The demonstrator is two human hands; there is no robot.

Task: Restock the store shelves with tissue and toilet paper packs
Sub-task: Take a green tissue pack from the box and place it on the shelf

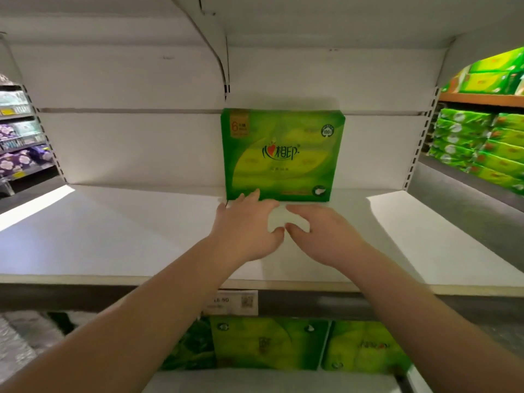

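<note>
1. Green tissue pack (pixel 283 154) stands upright at the back of the white shelf (pixel 113 236), against the rear panel, prob. to start a row.
2. Left hand (pixel 246 228): fingers straight, tips near pack's bottom edge; contact unclear.
3. Right hand (pixel 323 234): relaxed, holding nothing, just in front of pack.
4. More green packs (pixel 269 344) on shelf below.

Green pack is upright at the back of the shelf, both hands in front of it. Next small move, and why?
Probably draw both hands back and fetch another pack. The green tissue pack already stands upright against the back panel, the left hand only brushes its lower edge, the right hand holds nothing, and the white shelf has room beside it.
</note>
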